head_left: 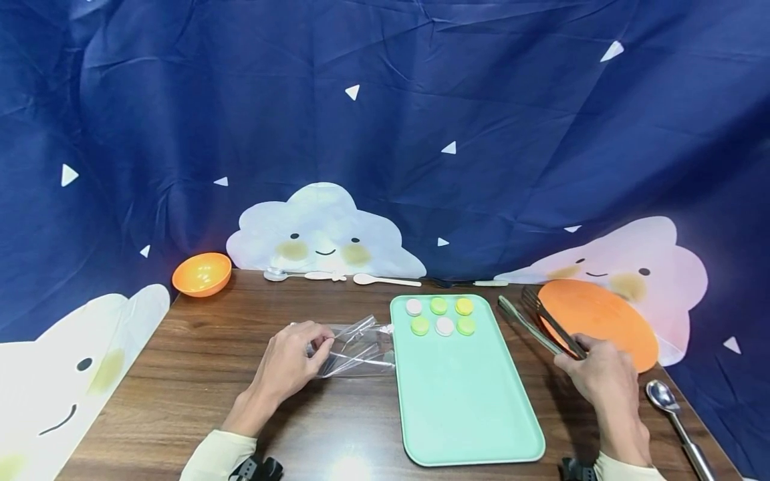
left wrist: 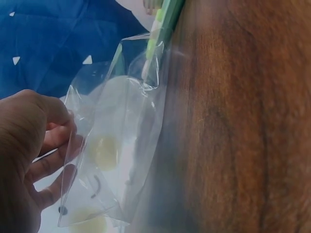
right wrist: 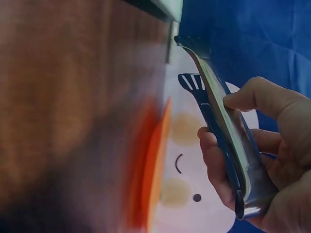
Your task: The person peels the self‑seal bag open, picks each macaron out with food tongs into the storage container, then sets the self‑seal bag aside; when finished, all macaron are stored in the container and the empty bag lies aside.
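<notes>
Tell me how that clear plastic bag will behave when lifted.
The clear plastic bag looks thin and creased, so it is probably floppy and light. Its glossy film may slip where the left hand pinches it.

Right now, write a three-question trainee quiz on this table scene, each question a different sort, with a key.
1. True or false: the right hand holds the metal tongs.
2. How many round tokens lie on the green tray?
3. What does the left hand pinch? A) a spoon B) the clear plastic bag C) the orange bowl

Key: 1 true; 2 six; 3 B.
</notes>
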Demonstrator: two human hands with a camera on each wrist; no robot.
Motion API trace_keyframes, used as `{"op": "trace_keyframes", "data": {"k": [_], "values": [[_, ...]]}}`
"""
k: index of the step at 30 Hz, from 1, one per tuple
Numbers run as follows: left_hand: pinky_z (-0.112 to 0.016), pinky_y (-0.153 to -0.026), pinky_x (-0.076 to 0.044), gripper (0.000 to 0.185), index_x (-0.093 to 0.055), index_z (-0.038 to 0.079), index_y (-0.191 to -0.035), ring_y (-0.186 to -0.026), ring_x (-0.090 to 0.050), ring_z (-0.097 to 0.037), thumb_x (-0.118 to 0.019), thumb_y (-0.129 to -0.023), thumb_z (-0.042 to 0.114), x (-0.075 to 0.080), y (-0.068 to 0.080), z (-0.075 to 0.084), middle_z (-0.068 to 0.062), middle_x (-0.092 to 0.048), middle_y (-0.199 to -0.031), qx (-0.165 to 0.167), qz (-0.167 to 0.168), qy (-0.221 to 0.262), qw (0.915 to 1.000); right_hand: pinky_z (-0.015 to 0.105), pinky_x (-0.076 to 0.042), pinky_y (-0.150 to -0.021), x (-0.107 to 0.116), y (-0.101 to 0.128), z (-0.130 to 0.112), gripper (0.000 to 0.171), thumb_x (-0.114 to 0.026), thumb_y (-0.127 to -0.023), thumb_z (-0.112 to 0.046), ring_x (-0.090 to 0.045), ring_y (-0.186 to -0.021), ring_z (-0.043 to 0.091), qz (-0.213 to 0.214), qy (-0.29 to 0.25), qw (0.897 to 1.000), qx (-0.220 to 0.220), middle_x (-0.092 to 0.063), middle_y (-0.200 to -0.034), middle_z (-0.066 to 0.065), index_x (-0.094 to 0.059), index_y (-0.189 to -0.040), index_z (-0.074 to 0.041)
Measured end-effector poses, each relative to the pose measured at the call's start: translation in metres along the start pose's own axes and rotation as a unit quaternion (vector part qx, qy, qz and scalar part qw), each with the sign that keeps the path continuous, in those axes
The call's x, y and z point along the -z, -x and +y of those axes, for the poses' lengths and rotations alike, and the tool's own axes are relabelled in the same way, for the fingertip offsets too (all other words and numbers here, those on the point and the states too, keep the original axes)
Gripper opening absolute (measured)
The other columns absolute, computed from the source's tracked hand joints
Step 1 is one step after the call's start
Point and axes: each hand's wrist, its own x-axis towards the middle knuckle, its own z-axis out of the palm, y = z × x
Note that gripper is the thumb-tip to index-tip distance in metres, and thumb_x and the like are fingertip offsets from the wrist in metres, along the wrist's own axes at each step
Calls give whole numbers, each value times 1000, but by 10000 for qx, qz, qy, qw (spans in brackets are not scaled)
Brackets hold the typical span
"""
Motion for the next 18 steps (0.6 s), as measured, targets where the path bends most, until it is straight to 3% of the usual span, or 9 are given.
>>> {"op": "trace_keyframes", "data": {"k": [4,8,13,18], "values": [[-26,-66,-52,9,-78,21,-89,-70,-60,-4,-83,-88,13,0,-1,0,13,-66,-77,-38,-15,44,10000,62,-51,-73,-7,4,-1,58,-79,-84,-30,-64,-91,64,-266,77,9996,46,-68,-115,44,-68,-131,2],[-27,-65,-51,11,-77,22,-88,-69,-61,-5,-84,-87,14,0,-1,-1,14,-66,-76,-123,-139,15,9998,64,-52,-76,-9,9,-3,69,-79,-89,-42,-65,-94,64,-882,127,9960,-114,-64,-120,47,-62,-137,5],[-25,-66,-50,9,-78,22,-88,-69,-58,0,-85,-87,15,1,-2,-5,17,-66,-76,-126,-576,5,9983,62,-54,-73,-12,16,-5,76,-79,-89,-58,-66,-92,62,-1639,301,9853,-382,-65,-111,43,-65,-129,5],[-21,-64,-49,7,-79,23,-91,-69,-57,2,-83,-90,18,3,-1,-5,17,-66,-78,-132,-992,10,9950,65,-54,-79,-17,20,-8,88,-80,-89,-59,-63,-102,66,-2004,490,9768,-574,-62,-119,47,-58,-135,13]]}}
